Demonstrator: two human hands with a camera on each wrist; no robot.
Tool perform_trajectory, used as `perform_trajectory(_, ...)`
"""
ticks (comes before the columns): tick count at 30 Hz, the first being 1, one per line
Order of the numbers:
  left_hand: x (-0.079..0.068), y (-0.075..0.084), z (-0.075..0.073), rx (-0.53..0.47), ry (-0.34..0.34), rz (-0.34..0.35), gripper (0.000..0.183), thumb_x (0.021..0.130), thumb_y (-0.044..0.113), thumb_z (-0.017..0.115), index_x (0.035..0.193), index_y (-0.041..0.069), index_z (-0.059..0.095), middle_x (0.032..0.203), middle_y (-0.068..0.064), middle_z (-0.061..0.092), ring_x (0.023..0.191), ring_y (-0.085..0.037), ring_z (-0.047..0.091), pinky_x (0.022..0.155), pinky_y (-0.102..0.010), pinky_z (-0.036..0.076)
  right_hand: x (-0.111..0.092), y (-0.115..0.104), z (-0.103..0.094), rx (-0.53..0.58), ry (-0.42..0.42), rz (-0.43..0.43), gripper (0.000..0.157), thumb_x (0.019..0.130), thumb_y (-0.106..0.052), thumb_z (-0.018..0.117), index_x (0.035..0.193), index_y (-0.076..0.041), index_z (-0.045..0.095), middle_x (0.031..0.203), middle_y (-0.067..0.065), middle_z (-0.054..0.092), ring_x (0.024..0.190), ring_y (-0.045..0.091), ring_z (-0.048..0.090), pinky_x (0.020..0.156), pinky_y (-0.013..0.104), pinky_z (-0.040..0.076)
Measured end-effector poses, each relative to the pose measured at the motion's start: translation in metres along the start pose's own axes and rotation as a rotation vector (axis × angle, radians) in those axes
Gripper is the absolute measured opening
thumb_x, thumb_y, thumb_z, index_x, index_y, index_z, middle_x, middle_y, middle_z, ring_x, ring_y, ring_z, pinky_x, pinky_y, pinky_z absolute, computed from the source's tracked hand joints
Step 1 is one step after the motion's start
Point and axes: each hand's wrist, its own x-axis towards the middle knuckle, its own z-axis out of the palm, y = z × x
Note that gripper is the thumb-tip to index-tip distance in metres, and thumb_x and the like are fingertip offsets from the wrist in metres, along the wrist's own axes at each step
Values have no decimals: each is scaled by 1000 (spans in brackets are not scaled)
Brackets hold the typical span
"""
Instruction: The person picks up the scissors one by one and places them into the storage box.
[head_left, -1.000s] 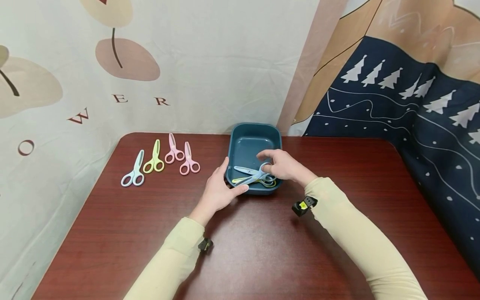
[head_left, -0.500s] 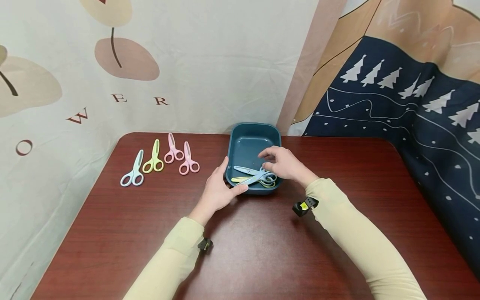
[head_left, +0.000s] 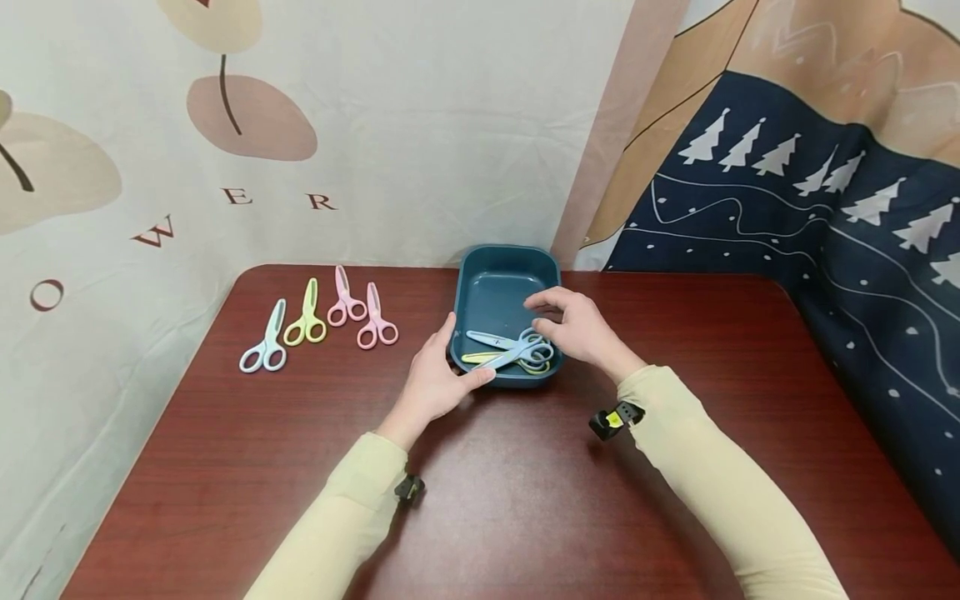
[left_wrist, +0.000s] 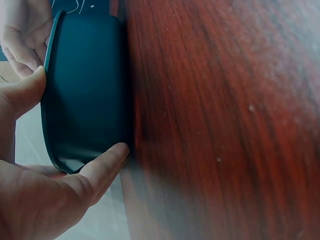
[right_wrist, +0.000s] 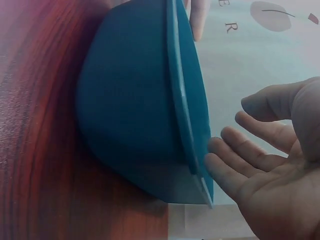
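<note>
In the head view a dark teal box (head_left: 495, 296) stands at the table's back edge. Inside its near end lie light blue scissors (head_left: 510, 354), overlapping, with yellow-green scissors (head_left: 476, 358) partly hidden underneath. My left hand (head_left: 435, 379) steadies the box at its near left corner: the thumb touches the front rim and the outstretched fingers lie along the left side. Over the right rim, my right hand (head_left: 581, 327) hovers close to the scissors handles, holding nothing. The right wrist view shows its fingers (right_wrist: 250, 150) loosely extended beside the rim, apart from the thumb.
Left of the box lie light blue scissors (head_left: 265, 342), yellow-green scissors (head_left: 307, 317) and two pink pairs of scissors (head_left: 345, 300), all on the dark red wooden table (head_left: 510, 483). A printed cloth (head_left: 390, 133) hangs right behind the table.
My right hand has let go of the light blue scissors and drawn back up and right. The scissors now rest in the box. My left hand stays in place.
</note>
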Motion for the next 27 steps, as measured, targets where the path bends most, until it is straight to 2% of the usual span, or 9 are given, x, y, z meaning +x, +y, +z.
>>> perform_trajectory(9, 1, 0, 0, 1, 3, 1, 108, 84, 36, 86, 166, 12, 20, 163, -19, 36, 148, -36, 38, 119, -51, 35, -8, 8, 1, 68, 76, -8, 34, 98, 2, 61, 132, 5, 65, 135, 21, 61, 126, 42, 61, 108, 48, 49)
perform_trajectory(14, 2, 0, 0, 5, 3, 0, 107, 84, 36, 86, 166, 12, 21, 164, -18, 36, 149, -36, 37, 120, -51, 34, -13, 12, 1, 108, 134, -25, 35, 97, 4, 61, 132, 6, 65, 134, 19, 62, 125, 37, 61, 108, 46, 49)
perform_trajectory(23, 1, -1, 0, 15, 12, 10, 108, 83, 37, 86, 166, 12, 22, 163, -19, 37, 149, -35, 38, 120, -50, 34, -24, 23, 7, 149, 247, -88, 34, 94, 10, 62, 128, 8, 67, 134, 20, 62, 124, 36, 62, 108, 45, 49)
perform_trajectory(27, 1, -1, 0, 14, 14, 10, 108, 83, 37, 87, 166, 11, 22, 163, -19, 37, 149, -36, 38, 120, -50, 34, -27, 26, 9, 157, 270, -82, 36, 93, 10, 62, 129, 8, 66, 137, 20, 60, 124, 41, 61, 108, 46, 48)
